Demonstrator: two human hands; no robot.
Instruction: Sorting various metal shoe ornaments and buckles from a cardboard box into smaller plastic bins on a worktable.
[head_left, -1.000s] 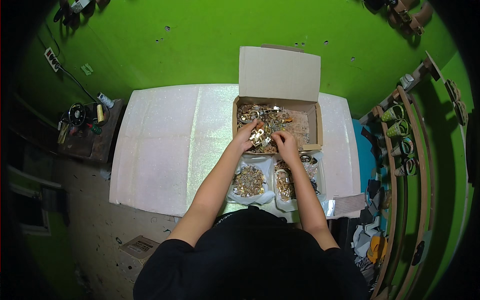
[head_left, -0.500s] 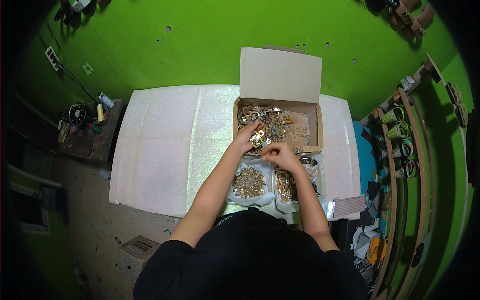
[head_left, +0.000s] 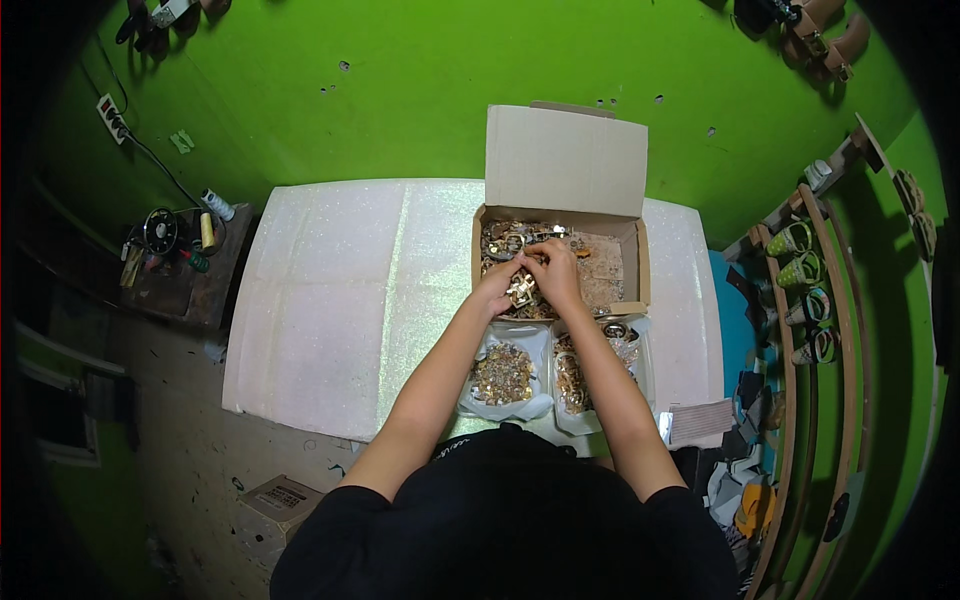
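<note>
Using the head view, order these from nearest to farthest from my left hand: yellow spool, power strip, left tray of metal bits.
From your left hand:
1. Left tray, toward your body
2. Yellow spool, left, on the dark table
3. Power strip, upper left

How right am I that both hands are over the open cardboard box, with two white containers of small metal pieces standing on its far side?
Only the side is wrong: the head view shows the two white containers on the near side of the cardboard box, toward the person. The rest stands.
</note>
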